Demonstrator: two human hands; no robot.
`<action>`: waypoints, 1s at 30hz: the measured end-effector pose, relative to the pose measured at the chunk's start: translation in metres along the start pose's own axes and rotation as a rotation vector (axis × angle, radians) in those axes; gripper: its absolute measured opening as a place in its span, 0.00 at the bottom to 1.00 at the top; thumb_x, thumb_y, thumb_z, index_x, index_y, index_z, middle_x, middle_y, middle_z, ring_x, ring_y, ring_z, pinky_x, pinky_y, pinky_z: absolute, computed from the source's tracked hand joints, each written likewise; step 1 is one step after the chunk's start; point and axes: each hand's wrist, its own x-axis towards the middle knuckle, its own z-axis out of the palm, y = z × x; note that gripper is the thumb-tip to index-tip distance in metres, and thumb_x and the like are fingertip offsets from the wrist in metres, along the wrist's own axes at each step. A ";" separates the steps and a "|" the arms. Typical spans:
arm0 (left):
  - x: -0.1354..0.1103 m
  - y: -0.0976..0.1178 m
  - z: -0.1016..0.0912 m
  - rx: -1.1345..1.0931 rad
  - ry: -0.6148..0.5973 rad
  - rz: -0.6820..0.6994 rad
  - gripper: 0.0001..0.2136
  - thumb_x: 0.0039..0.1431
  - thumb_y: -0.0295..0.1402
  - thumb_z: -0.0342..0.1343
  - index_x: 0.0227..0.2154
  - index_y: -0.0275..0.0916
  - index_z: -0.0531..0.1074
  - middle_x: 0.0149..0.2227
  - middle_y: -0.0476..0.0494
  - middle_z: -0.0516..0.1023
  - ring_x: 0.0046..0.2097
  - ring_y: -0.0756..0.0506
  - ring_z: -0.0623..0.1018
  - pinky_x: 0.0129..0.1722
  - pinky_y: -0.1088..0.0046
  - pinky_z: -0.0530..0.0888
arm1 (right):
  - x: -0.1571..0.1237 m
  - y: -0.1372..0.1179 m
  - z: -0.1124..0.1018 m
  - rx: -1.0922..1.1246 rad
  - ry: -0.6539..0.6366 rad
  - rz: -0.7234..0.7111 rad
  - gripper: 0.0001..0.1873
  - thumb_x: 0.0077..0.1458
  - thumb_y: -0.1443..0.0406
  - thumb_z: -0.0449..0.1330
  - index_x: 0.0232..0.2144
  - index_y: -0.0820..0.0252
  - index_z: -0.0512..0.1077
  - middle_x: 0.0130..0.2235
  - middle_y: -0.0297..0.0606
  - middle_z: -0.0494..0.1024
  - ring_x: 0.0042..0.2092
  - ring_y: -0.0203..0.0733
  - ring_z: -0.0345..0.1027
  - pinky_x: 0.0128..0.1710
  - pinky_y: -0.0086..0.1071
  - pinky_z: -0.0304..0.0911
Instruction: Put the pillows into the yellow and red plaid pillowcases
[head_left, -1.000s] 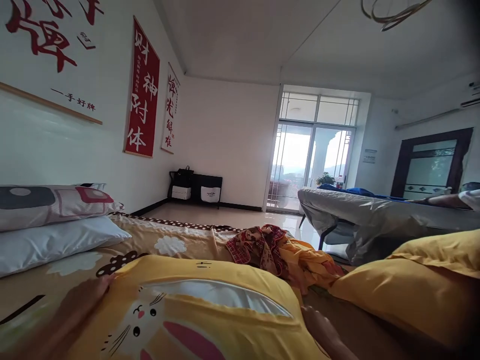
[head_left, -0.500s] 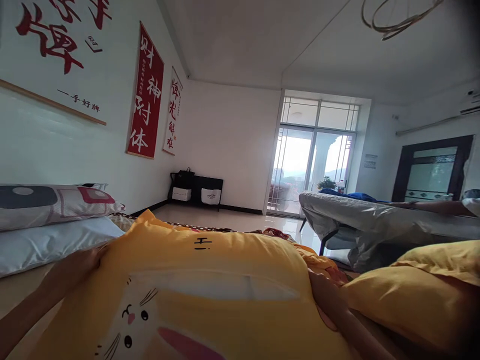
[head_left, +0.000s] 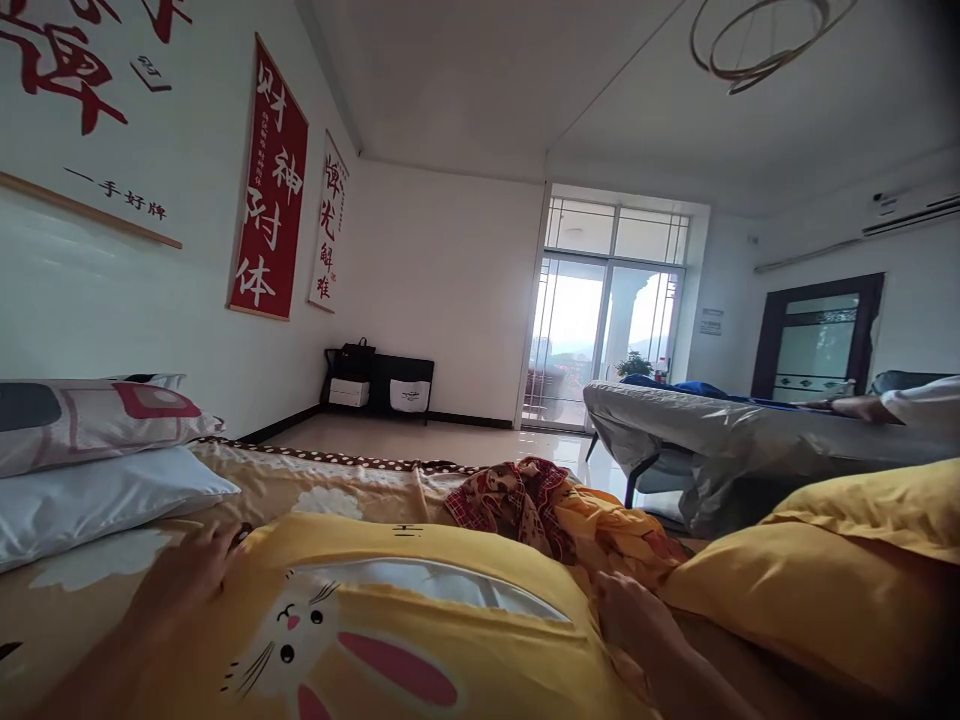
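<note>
A yellow pillow (head_left: 510, 560) with a printed white rabbit lies in front of me on the bed. Through a long slit in its case, a white inner pillow (head_left: 450, 583) shows. My left hand (head_left: 199, 560), a little blurred, has its fingers closed at the pillow's left edge. At the opposite edge my right hand (head_left: 630, 610) is closed on the yellow fabric. Just beyond the right hand lies a crumpled heap of red and orange patterned cloth (head_left: 517, 505).
On the left, a patterned pillow (head_left: 82, 425) rests on a white pillow (head_left: 112, 495). More yellow pillows (head_left: 795, 590) are piled at right. Behind them stands a plastic-covered table (head_left: 720, 440), with another person's arm (head_left: 862, 405) at its far end. The bed has a floral sheet (head_left: 337, 485).
The yellow pillow has come down, its top edge lower, exposing the bedsheet and more patterned cloth behind it. Both hands moved down with it. The slit now gapes wider, and the view has turned right.
</note>
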 end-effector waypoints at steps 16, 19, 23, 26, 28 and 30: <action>-0.046 0.111 -0.014 -0.521 -0.334 0.441 0.23 0.64 0.49 0.37 0.34 0.44 0.75 0.39 0.46 0.80 0.43 0.42 0.76 0.44 0.69 0.68 | -0.064 -0.082 -0.001 0.330 -0.049 -0.483 0.23 0.66 0.57 0.42 0.34 0.57 0.76 0.41 0.39 0.77 0.45 0.44 0.69 0.47 0.35 0.58; -0.041 0.108 -0.034 -0.469 -0.374 0.378 0.24 0.64 0.48 0.36 0.28 0.42 0.73 0.32 0.46 0.79 0.37 0.43 0.77 0.37 0.71 0.67 | -0.058 -0.076 -0.014 0.222 -0.079 -0.359 0.23 0.65 0.59 0.43 0.29 0.58 0.75 0.35 0.40 0.78 0.39 0.43 0.71 0.41 0.33 0.59; -0.025 0.104 -0.033 -0.219 -0.156 0.258 0.18 0.55 0.40 0.48 0.44 0.38 0.72 0.46 0.38 0.76 0.48 0.38 0.74 0.46 0.66 0.68 | -0.043 -0.060 -0.017 0.130 0.040 -0.117 0.11 0.57 0.63 0.53 0.40 0.59 0.73 0.44 0.43 0.76 0.45 0.45 0.70 0.41 0.32 0.60; -0.010 0.098 -0.012 -0.118 -0.211 0.139 0.24 0.50 0.38 0.51 0.52 0.39 0.68 0.56 0.34 0.68 0.59 0.34 0.66 0.54 0.55 0.64 | -0.034 -0.059 -0.007 0.059 -0.085 -0.003 0.22 0.52 0.63 0.57 0.50 0.60 0.67 0.52 0.48 0.71 0.52 0.49 0.67 0.42 0.34 0.63; -0.001 0.097 0.001 -0.100 -0.260 0.082 0.21 0.53 0.36 0.47 0.49 0.38 0.70 0.53 0.32 0.70 0.58 0.33 0.68 0.53 0.50 0.65 | -0.028 -0.067 -0.003 -0.003 -0.150 0.038 0.23 0.54 0.66 0.54 0.53 0.63 0.66 0.53 0.52 0.71 0.53 0.51 0.67 0.42 0.37 0.64; 0.008 0.095 0.004 -0.092 -0.241 0.087 0.18 0.52 0.31 0.47 0.46 0.36 0.72 0.50 0.29 0.73 0.55 0.32 0.71 0.50 0.49 0.66 | -0.020 -0.078 -0.007 -0.054 -0.168 0.053 0.20 0.56 0.71 0.51 0.51 0.65 0.67 0.51 0.54 0.72 0.52 0.52 0.68 0.45 0.41 0.64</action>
